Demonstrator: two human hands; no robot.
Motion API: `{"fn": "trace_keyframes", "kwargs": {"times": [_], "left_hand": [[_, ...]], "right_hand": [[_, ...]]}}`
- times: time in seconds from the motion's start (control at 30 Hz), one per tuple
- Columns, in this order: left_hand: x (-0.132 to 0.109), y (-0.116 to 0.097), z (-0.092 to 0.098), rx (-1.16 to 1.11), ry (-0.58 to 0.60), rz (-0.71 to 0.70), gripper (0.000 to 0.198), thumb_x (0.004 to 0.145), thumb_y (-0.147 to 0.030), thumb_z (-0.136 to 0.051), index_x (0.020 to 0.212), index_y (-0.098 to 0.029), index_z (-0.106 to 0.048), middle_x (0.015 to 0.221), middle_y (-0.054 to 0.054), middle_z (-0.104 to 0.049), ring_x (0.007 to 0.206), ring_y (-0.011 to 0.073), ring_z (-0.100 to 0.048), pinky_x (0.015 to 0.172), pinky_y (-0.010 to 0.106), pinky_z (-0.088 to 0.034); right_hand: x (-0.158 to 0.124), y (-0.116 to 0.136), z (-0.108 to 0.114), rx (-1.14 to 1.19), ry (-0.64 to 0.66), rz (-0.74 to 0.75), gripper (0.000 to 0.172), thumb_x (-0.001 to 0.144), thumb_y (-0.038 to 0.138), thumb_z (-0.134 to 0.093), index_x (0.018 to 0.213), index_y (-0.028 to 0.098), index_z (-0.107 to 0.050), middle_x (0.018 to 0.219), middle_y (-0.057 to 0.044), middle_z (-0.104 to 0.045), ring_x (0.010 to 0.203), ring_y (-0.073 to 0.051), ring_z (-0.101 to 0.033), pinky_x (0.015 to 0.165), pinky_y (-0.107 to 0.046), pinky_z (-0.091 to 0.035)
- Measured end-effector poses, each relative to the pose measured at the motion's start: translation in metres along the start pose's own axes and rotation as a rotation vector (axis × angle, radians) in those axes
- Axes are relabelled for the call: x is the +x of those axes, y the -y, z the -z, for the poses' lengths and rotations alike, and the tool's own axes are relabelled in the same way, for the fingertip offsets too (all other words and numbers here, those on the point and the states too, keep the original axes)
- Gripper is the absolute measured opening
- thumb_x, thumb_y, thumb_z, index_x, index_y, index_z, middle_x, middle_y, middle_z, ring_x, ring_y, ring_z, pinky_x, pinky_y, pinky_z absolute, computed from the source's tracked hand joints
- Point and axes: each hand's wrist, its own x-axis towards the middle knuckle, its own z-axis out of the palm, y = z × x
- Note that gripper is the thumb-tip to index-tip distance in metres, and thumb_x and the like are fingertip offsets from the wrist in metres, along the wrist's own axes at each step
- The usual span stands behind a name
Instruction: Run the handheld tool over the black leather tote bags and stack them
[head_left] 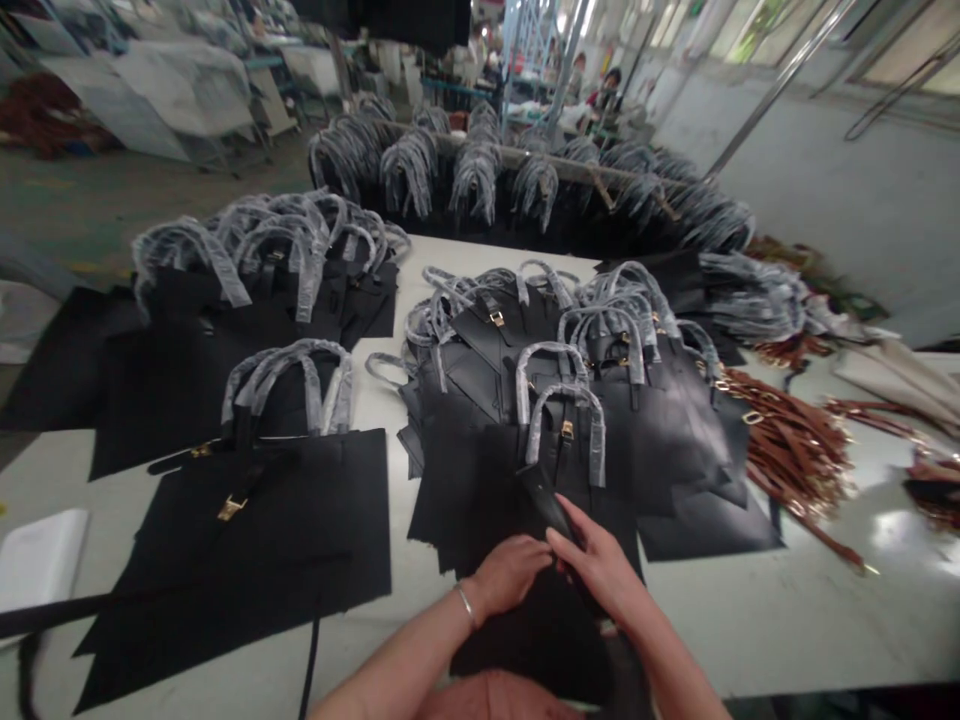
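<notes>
A dark strip (540, 497) that should bend easily

In the head view, the strip is at lower centre of the frame, above black panels (480, 490) on the pale surface (750, 620). The right grip (598, 562) is closed around it; the left grip (511, 575) is curled beside, its hold I cannot tell. Probably light and smooth; pinching both edges seems safest.

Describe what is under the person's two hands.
Black panels show beneath the left hand and the right hand, which holds a black strip; whatever the hands directly cover cannot be seen.
</notes>
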Motion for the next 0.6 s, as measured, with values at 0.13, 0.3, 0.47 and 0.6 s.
{"fn": "trace_keyframes", "kwargs": {"times": [0.13, 0.3, 0.47, 0.6], "left_hand": [[0.006, 0.009, 0.030, 0.171, -0.266, 0.353, 0.039, 0.088, -0.012, -0.049, 0.127, -0.020, -0.052, 0.137, 0.010, -0.049, 0.124, 0.0240, -0.045, 0.102, 0.043, -0.039], [0.033, 0.020, 0.070, 0.410, -0.268, 0.565, 0.069, 0.066, -0.036, -0.081, 0.124, -0.014, -0.050, 0.122, 0.016, -0.053, 0.111, 0.0335, -0.048, 0.095, 0.050, -0.039], [0.048, 0.028, 0.084, 0.258, -0.075, 0.635, 0.048, 0.057, -0.035, -0.086, 0.091, -0.016, -0.059, 0.101, 0.009, -0.058, 0.100, 0.0291, -0.053, 0.089, 0.041, -0.040], [0.049, 0.035, 0.085, -0.054, -0.019, 0.648, 0.020, 0.074, -0.031, -0.073, 0.079, -0.017, -0.059, 0.089, 0.005, -0.061, 0.087, 0.0207, -0.057, 0.079, 0.029, -0.040]], "right_hand": [[-0.042, -0.036, 0.024, 0.065, -0.002, -0.256, 0.075, 0.077, 0.049, -0.059, 0.142, 0.018, -0.039, 0.055, 0.004, -0.058, 0.051, -0.018, -0.058, 0.048, -0.028, -0.047], [-0.075, -0.068, 0.016, 0.172, -0.010, -0.358, 0.084, 0.073, 0.051, -0.061, 0.142, 0.012, -0.035, 0.061, 0.003, -0.059, 0.049, -0.016, -0.054, 0.046, -0.027, -0.045], [-0.091, -0.087, 0.010, 0.204, -0.041, -0.333, 0.085, 0.072, 0.052, -0.061, 0.143, 0.012, -0.034, 0.069, 0.001, -0.061, 0.053, -0.016, -0.056, 0.050, -0.028, -0.046], [-0.098, -0.091, 0.013, 0.189, -0.070, -0.316, 0.084, 0.073, 0.051, -0.059, 0.143, 0.013, -0.034, 0.069, 0.002, -0.061, 0.055, -0.017, -0.057, 0.053, -0.028, -0.046]]}}
